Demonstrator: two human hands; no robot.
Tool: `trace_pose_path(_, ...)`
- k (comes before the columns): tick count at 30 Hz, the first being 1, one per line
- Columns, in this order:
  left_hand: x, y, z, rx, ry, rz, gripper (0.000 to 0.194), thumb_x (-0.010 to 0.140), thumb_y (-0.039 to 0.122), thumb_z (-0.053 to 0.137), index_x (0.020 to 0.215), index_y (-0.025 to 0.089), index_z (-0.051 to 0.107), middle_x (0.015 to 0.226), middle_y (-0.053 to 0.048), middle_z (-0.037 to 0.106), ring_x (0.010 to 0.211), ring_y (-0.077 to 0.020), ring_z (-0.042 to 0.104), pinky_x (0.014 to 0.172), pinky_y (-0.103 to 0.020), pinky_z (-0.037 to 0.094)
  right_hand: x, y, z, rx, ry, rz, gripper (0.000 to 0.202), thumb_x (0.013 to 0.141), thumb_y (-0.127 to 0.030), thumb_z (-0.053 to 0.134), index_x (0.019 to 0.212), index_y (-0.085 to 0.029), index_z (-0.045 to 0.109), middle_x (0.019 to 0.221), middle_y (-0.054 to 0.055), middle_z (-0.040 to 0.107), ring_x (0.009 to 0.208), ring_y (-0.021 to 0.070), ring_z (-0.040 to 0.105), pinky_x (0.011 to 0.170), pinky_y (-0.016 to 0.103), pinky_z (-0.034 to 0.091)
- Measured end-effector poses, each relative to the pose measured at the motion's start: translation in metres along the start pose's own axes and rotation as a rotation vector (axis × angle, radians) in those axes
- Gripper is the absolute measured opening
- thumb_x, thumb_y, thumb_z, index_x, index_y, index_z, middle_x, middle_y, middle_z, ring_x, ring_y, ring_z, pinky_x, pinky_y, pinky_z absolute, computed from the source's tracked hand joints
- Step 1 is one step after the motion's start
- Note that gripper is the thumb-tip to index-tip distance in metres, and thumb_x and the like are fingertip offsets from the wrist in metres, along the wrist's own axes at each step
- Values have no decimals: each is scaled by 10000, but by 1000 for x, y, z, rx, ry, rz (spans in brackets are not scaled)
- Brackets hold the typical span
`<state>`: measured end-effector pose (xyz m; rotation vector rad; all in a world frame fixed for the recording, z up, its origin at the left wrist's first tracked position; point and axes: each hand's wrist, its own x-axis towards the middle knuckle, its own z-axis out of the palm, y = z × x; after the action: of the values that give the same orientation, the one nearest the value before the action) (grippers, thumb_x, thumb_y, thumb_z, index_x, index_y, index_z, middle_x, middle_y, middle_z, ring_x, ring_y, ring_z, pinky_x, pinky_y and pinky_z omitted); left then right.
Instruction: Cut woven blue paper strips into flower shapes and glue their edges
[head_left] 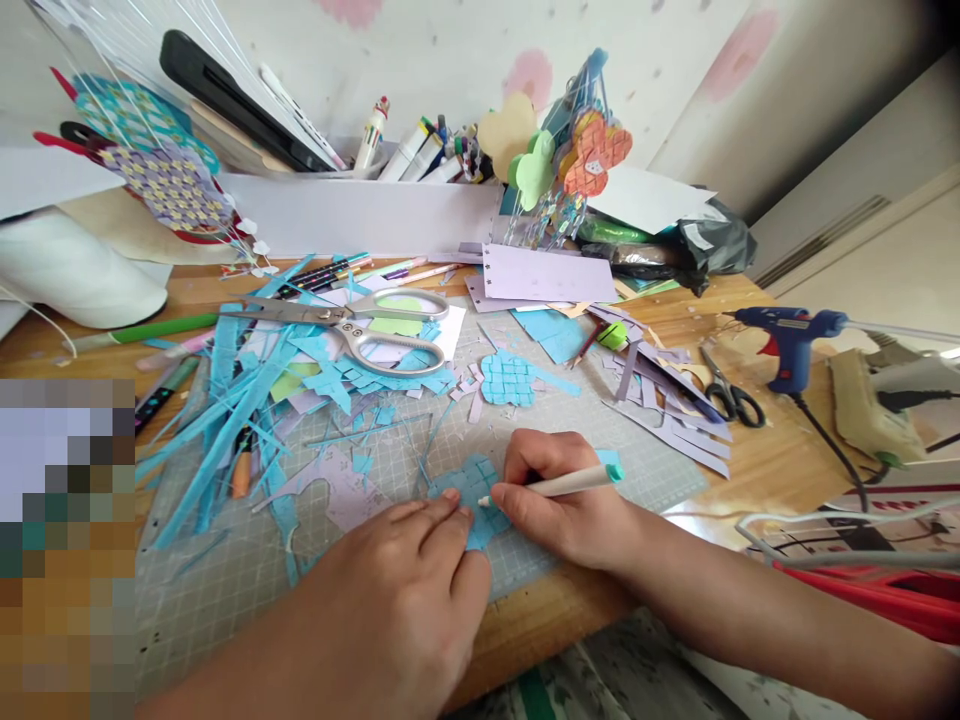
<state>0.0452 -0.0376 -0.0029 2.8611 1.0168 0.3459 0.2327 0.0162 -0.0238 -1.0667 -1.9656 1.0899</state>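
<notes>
My right hand (559,500) grips a white marker (574,482) with a teal end. Its tip touches or hovers just over a blue woven-paper flower (487,520); I cannot tell which. With fingers laid flat, my left hand (420,565) presses on the left side of that flower, partly hiding it. The flower lies near the front edge of a grey cutting mat (630,455). A second blue woven flower (508,378) rests farther back on the mat. Beside my left hand is a lilac paper offcut (337,490).
Large silver scissors (352,325) lie on blue paper strips (225,400) at left. Small black scissors (731,395) and a blue glue gun (795,340) are at right. Behind stand a white pen box (360,210) and hanging paper flowers (592,155). Lilac sheets (551,275) lie before it.
</notes>
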Motion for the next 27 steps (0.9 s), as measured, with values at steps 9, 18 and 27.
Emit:
trace_pose_path(9,-4,-1,2,8,13,4,112,778,129,511,758,176,612,921,-97,732,875,-240,684,797,-385,569,2,2,2,46,64,-2,233,751,-189,578,573,-183,428,504,-57,428,461,63,354,434,176,295)
trace_pose_path(18,-2,-1,1,9,9,-1,108,781,132,507,768,178,603,915,-100,725,899,-238,674,832,-392,555,1,1,1,-31,-8,-11,221,728,-156,554,551,-178,424,495,-51,430,461,64,355,433,178,277)
trace_pose_path(27,-1,-1,5,27,1,-5,92,764,124,535,757,173,612,928,-104,731,891,-240,685,831,-391,563,4,5,3,49,66,20,236,779,-216,593,604,-185,438,522,-56,437,476,70,361,445,189,305)
